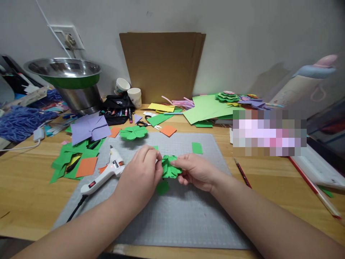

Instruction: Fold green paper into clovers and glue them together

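Evidently, a folded green paper piece is being held up between the two hands, above a grey cutting mat. Its near-left edge is pinched by the bent fingers of the left hand, though the exact contact is partly hidden by the knuckles. Its other side is gripped by the right hand, with the thumb laid on top and the remaining fingers curled below.

From here, the folds could be creased or torn if the two pinches were pulled apart unevenly, since thin paper is held only by its edges. A layer could also be shifted out of line if too much pressure were put on by the right thumb.

Just to the left of the left hand, a white glue gun is laid on the mat, its nozzle pointed away and its body partly covered by that hand; whether it is touched cannot be told. Should the nozzle be hot, a burn could be caused by a careless sideways move of the left hand, and the gun could be knocked.

Below the held piece, near the left fingertips, lies a small green square, which could be brushed aside by a lowered hand. Beyond the left hand, a green paper flower might be crushed by a long reach.
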Demonstrator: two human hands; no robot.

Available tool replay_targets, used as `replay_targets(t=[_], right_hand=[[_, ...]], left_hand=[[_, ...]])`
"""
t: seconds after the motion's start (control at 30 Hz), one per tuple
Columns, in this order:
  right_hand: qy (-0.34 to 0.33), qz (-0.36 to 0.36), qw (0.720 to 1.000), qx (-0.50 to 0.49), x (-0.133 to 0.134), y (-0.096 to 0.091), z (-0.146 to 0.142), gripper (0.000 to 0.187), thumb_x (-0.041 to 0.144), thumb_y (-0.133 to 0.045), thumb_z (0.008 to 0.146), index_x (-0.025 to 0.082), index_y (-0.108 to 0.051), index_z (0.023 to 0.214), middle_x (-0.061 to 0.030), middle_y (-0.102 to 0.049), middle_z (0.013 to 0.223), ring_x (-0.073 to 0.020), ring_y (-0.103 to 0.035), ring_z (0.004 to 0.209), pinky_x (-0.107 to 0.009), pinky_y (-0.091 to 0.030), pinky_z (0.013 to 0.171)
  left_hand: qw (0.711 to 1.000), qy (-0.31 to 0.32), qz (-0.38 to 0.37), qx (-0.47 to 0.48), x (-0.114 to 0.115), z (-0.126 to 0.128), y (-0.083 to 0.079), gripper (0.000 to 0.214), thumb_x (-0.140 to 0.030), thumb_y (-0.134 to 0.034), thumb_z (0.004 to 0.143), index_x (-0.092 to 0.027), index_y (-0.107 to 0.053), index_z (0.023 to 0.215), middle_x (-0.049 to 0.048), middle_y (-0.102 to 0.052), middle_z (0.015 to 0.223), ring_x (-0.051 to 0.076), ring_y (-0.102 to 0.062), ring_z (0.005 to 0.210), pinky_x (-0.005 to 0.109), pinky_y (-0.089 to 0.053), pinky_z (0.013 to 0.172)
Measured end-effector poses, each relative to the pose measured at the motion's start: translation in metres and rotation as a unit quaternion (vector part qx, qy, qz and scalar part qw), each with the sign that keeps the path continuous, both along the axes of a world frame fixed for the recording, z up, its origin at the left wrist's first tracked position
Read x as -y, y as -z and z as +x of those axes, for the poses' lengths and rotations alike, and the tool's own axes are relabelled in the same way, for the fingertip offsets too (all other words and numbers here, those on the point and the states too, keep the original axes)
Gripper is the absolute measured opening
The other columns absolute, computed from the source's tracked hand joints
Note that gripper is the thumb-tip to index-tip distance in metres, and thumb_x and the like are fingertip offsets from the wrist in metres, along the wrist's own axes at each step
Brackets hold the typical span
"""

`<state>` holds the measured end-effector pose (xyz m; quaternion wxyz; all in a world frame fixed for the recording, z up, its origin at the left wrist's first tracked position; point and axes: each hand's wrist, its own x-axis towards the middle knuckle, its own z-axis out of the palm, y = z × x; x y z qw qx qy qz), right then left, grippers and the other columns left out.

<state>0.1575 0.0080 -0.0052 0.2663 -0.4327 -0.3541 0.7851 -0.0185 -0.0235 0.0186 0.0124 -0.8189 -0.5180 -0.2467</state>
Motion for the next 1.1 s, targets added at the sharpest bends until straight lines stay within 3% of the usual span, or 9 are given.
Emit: replay_targets(t=[0.27,0.67,0.83,0.97,1.03,1.1], right_hand=[[0.011,0.028,0.999,0.025,0.001,-0.003,-0.002,0.021,0.025,-0.067,0.077,0.014,-0.058,0.062,0.0046,-0.056,0.047,-0.0052,-0.053,0.035,-0.013,-0.04,0.032],[0.008,0.037,0.999,0.015,-0.002,0.002,-0.001,0.026,0.031,-0.071,0.074,0.016,-0.055,0.06,0.0045,-0.056,0.045,-0.0059,-0.053,0.037,-0.013,-0.04,0.034],[0.007,0.053,0.999,0.011,-0.002,0.001,-0.001,0.026,0.034,-0.074,0.07,0.015,-0.058,0.064,0.0046,-0.056,0.046,-0.0061,-0.054,0.038,-0.014,-0.041,0.035],[0.011,0.089,0.996,0.028,-0.001,-0.002,-0.004,0.028,0.037,-0.076,0.067,0.014,-0.06,0.065,0.0046,-0.057,0.05,-0.0062,-0.055,0.039,-0.015,-0.041,0.037],[0.017,0.107,0.993,0.035,0.0,-0.004,-0.004,0.029,0.039,-0.076,0.067,0.014,-0.059,0.064,0.0047,-0.057,0.05,-0.0063,-0.054,0.039,-0.015,-0.041,0.037],[0.023,0.123,0.992,0.036,0.001,-0.006,-0.005,0.03,0.04,-0.075,0.067,0.015,-0.059,0.064,0.0046,-0.057,0.049,-0.0065,-0.054,0.039,-0.016,-0.041,0.037]], left_hand=[[0.997,0.014,-0.072,0.037,0.004,0.002,-0.002,0.009,-0.012,-0.044,0.085,-0.021,-0.045,0.082,0.0037,-0.055,0.087,0.02,-0.054,0.084,0.034,-0.046,0.074],[0.991,0.084,-0.098,0.016,0.006,0.002,0.001,0.011,-0.011,-0.041,0.087,-0.02,-0.047,0.083,0.0054,-0.058,0.092,0.02,-0.054,0.088,0.034,-0.045,0.076],[0.988,0.036,-0.117,0.099,0.003,0.001,-0.003,0.01,-0.017,-0.044,0.089,-0.021,-0.053,0.09,0.0013,-0.06,0.084,0.017,-0.054,0.081,0.031,-0.043,0.071],[0.98,-0.012,-0.138,0.145,-0.01,-0.002,-0.006,0.005,-0.024,-0.055,0.083,-0.022,-0.058,0.08,0.0001,-0.059,0.08,0.018,-0.052,0.082,0.032,-0.042,0.073],[0.964,-0.036,-0.17,0.2,-0.019,-0.003,-0.005,0.009,-0.028,-0.062,0.078,-0.022,-0.058,0.083,0.0009,-0.059,0.085,0.018,-0.052,0.083,0.033,-0.043,0.074],[0.922,-0.045,-0.249,0.292,-0.026,-0.005,-0.004,0.026,-0.034,-0.067,0.072,-0.021,-0.057,0.093,0.0025,-0.058,0.092,0.017,-0.052,0.082,0.031,-0.044,0.071]])
